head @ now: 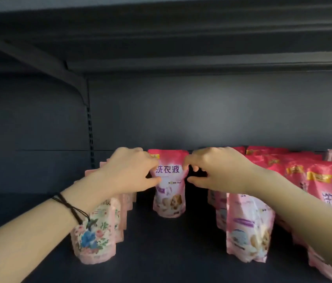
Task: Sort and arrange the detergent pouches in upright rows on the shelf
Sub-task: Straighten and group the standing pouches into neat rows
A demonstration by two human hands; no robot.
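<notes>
Reads 洗衣液 in purple on pink pouch [169, 194], standing upright. Pinched at upper sides by left hand [129, 170] & right hand [219, 170].

A lone pouch [169, 184] stands upright on the shelf [161, 252] between two pouch rows.

A pink pouch [169, 193] stands upright on the shelf [161, 254] between the two hands. The left hand [129, 170] pinches its left edge and the right hand [216, 170] pinches its right edge, with fingers above and thumbs below. A row of floral pouches [95, 237] runs under the left forearm. Red-topped pouches [248, 227] stand under and beyond the right forearm. A black cord [71, 207] circles the left wrist.
</notes>
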